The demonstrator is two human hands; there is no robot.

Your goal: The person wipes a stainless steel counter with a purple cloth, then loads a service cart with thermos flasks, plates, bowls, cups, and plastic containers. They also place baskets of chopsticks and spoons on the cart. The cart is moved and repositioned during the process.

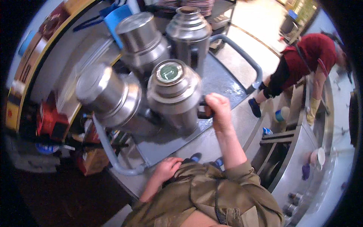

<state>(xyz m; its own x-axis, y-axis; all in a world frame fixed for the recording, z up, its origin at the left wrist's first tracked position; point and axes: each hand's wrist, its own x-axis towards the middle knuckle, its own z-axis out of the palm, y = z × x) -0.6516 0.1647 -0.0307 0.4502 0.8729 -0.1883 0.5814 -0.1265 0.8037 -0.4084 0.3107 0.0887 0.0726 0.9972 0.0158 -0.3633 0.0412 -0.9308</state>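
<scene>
My right hand [218, 109] grips the black handle [204, 113] of a steel vacuum flask [174, 96] with a green disc in its top. Whether the flask's base touches the grey platform trolley [161, 150] I cannot tell. My left hand [168, 168] rests by the hem of my brown jacket, thumb apart from the fingers, with nothing visible in it. Left of the gripped flask is a second flask [109, 96] with a metal cup over its top. Another cup-covered flask [141, 42] stands behind, beside a flask with a brown stopper [188, 31].
Tubular handles rise at the trolley's far end [249, 59] and near left corner [110, 153]. To the right, a person in red [309, 56] wearing a yellow glove [313, 110] bends over a steel counter [300, 153]. A red object [51, 120] and cardboard box [95, 161] sit left.
</scene>
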